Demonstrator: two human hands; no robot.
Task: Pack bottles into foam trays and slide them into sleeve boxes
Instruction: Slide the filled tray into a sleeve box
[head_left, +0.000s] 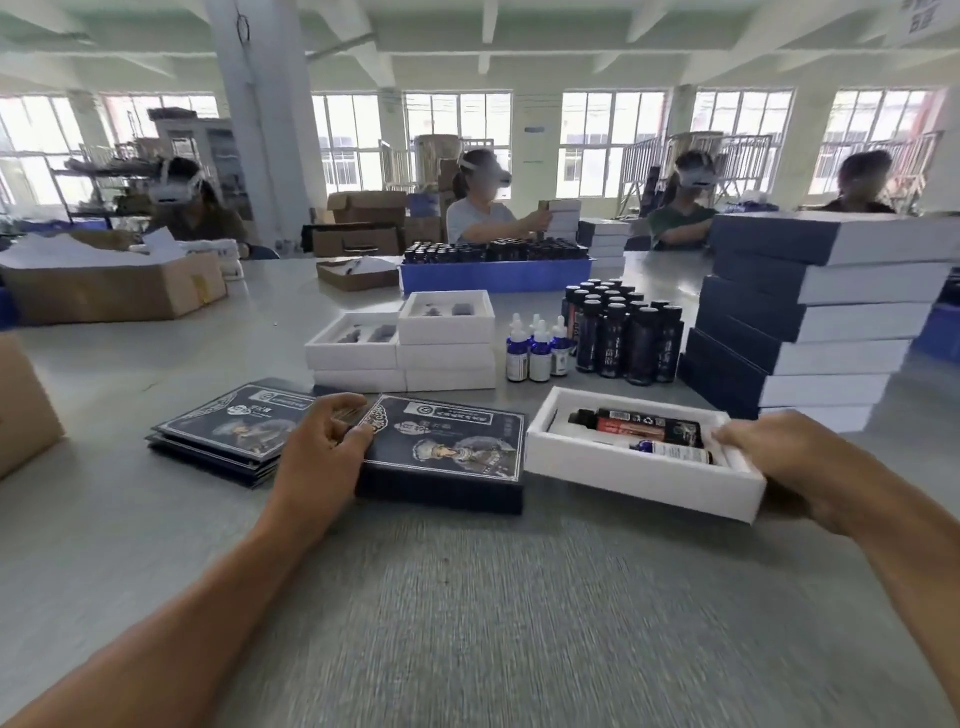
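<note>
I sit at a grey table. My left hand grips the left end of a dark printed sleeve box, fingers curled over its edge. My right hand holds the right end of a white foam tray, just right of the box. In the tray lie a dark bottle and a smaller dropper bottle, side by side. Behind stand empty foam trays, upright bottles and stacked boxes.
</note>
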